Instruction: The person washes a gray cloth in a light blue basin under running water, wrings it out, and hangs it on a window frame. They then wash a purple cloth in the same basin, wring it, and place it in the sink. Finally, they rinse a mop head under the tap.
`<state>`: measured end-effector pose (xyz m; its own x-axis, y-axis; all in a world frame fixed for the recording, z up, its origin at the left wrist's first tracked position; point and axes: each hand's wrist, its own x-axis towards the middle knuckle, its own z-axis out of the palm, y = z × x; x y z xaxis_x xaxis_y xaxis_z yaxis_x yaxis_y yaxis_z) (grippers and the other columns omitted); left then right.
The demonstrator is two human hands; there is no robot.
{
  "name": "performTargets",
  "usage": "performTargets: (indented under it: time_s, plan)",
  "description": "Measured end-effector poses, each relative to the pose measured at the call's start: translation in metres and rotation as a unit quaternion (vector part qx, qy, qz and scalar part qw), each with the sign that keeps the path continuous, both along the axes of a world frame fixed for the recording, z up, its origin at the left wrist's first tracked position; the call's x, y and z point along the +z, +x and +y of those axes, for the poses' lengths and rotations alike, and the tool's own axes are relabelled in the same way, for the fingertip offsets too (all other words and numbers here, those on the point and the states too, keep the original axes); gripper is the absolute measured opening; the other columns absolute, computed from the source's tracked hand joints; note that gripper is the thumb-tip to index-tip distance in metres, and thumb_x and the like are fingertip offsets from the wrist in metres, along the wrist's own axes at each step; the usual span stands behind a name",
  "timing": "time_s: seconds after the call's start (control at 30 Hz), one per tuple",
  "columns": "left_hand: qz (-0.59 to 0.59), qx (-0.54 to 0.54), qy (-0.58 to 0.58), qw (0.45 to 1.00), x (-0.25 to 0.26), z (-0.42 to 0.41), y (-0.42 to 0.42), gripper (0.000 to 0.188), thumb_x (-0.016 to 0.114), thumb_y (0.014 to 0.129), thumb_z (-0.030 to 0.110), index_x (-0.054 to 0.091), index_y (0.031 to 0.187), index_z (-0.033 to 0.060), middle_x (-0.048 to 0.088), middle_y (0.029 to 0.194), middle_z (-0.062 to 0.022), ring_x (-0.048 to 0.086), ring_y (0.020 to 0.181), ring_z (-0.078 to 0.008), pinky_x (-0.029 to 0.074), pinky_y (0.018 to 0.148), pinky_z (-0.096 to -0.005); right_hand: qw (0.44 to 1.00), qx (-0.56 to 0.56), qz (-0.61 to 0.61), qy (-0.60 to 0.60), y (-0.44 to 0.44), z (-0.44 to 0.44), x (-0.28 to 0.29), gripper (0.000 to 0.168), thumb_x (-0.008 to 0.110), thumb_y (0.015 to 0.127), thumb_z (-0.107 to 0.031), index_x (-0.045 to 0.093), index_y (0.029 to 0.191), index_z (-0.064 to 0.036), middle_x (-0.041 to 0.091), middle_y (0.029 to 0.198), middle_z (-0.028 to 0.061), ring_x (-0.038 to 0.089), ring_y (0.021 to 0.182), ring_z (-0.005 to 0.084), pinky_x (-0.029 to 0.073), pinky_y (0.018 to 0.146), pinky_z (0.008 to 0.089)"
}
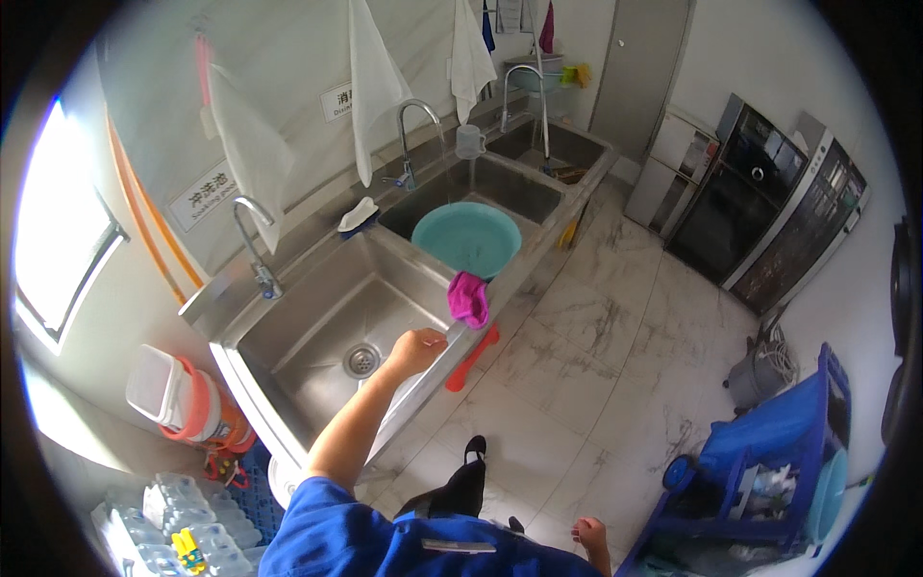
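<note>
My left hand [416, 352] is over the front rim of the near stainless steel sink [317, 389], its fingers curled; whether something small is in it cannot be told. Just beyond it a magenta cloth [469, 299] lies on the sink's rim. A teal plastic basin [467, 234] holding water sits in the middle sink, under a faucet [422, 108] from which water seems to run. A white-and-blue scrubbing brush [358, 216] rests on the ledge between the two sinks. Low at the right, my right hand [590, 532] hangs by my body with bent fingers, apart from everything.
Beyond lies a third sink [551, 144] with a hose. White cloths [375, 86] hang on the wall. Stacked buckets [191, 404] and clear plastic containers [195, 519] stand lower left. A blue cleaning cart [750, 461] and a grey vacuum cleaner [757, 375] are at the right; black panels [743, 195] lean beyond.
</note>
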<state>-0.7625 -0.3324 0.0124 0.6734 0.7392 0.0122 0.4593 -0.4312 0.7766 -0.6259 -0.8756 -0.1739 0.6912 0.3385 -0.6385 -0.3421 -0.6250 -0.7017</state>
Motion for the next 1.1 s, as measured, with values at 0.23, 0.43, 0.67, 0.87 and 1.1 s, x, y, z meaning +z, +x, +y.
performTargets:
  time_s: [0.23,0.43,0.67,0.87,1.1]
  plan:
    - [0.075,0.092,-0.026,0.993,-0.036,0.051,0.126,0.072,0.069,0.069,0.036,0.038,0.130,0.0143,0.048,0.116,-0.0254,0.053,0.103,-0.0373,0.044,0.087,-0.0397,0.912,0.277,-0.077,-0.294,0.130,0.029,-0.041,0.035,0.040,0.084,-0.030,0.060,0.088,-0.002,0.062,0.087,0.0167,0.060,0.079,0.0281,0.048,0.069,0.0442]
    - [0.105,0.162,0.001,0.981,-0.055,0.054,0.158,0.054,0.065,0.070,0.025,0.047,0.119,0.0100,0.056,0.102,-0.0231,0.056,0.090,-0.0376,0.046,0.079,-0.0422,0.996,0.006,0.045,-0.076,0.251,0.141,0.011,0.026,0.046,0.084,-0.027,0.058,0.083,-0.003,0.058,0.078,0.0118,0.057,0.069,0.0232,0.046,0.060,0.0386]
    - [-0.117,0.293,-0.184,0.931,-0.028,0.101,0.205,0.022,0.043,0.075,0.001,0.058,0.092,-0.0028,0.061,0.074,-0.0096,0.058,0.067,-0.0142,0.047,0.059,-0.0258,0.990,0.072,0.092,-0.074,0.404,0.174,-0.007,0.019,0.052,0.084,-0.023,0.056,0.076,-0.005,0.055,0.068,0.0062,0.053,0.056,0.0174,0.044,0.050,0.0320]
    - [-0.165,0.359,-0.218,0.892,0.076,0.113,0.283,0.022,0.046,0.077,0.003,0.056,0.096,-0.0021,0.060,0.080,-0.0065,0.056,0.070,-0.0118,0.046,0.060,-0.0229,0.985,0.018,-0.043,0.166,0.635,0.292,0.089,0.017,0.052,0.088,-0.020,0.052,0.077,-0.007,0.051,0.061,0.0017,0.049,0.048,0.0113,0.041,0.043,0.0243]
    - [-0.327,0.285,-0.181,0.883,0.133,0.160,0.325,0.021,0.052,0.085,0.017,0.059,0.093,-0.0020,0.062,0.079,-0.0074,0.058,0.067,-0.0115,0.047,0.060,-0.0242,0.827,0.503,-0.127,0.218,0.593,0.638,0.295,0.034,0.058,0.083,-0.010,0.053,0.116,-0.005,0.060,0.090,0.0040,0.057,0.082,0.0118,0.050,0.069,0.0260]
